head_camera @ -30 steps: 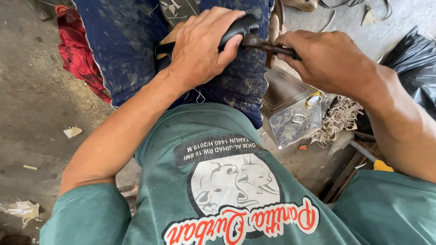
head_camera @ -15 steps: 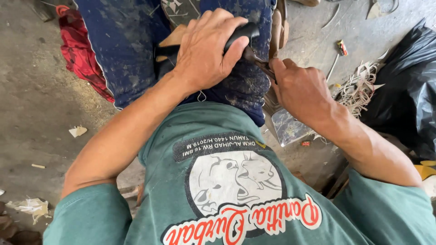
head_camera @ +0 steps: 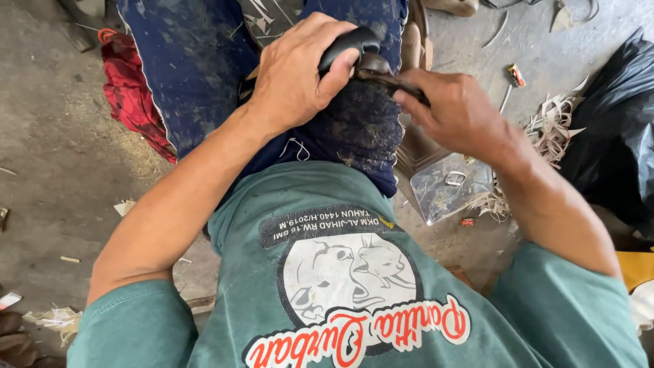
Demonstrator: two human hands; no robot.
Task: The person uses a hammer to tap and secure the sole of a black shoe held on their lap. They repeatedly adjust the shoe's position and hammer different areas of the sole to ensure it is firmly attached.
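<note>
Left hand (head_camera: 296,75): grip closed around black rounded piece (head_camera: 347,44), held over the lap on blue denim (head_camera: 197,61). Right hand (head_camera: 453,112): fingers pinch a dark metal tool (head_camera: 388,76) touching that piece. Concrete floor (head_camera: 48,163): red cloth (head_camera: 133,92), black bag (head_camera: 613,136)

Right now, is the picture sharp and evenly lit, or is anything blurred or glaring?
Head view: soft, even daylight; left hand and right hand sharp on the dark tool; mild glare on the clear plastic sheet; black bag nearly detailless; edges bulge.
</note>
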